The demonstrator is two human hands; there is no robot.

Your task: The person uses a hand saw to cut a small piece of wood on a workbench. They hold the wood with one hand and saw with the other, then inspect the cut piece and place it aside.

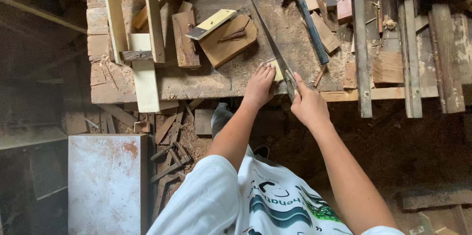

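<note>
Head view: nearest the lens, a white printed shirt [275, 200] and two bare forearms reaching up to the near edge of a rough workbench [196, 85]. The left hand [259, 86] lies flat, fingers spread forward, pressing a small pale wood block [278, 70] onto the bench right at its near edge; it appears to be pinning the piece steady, palm down rather than wrapped around it. The right hand [309, 104] is closed around the handle of a handsaw [268, 33], whose long blade runs up and to the left across the bench, passing just beside the block's right side. Working at the edge likely leaves the saw arm free room below the bench lip. Sawdust covers the top. A claw hammer [307, 16] lies well apart to the right of the blade; brown offcuts [227, 38] sit left of it, near the blade's middle. Pale planks [147, 38] crowd the left end, slats the right. Below the edge there is dark floor, scrap sticks, and a white panel [105, 181] at lower left.
</note>
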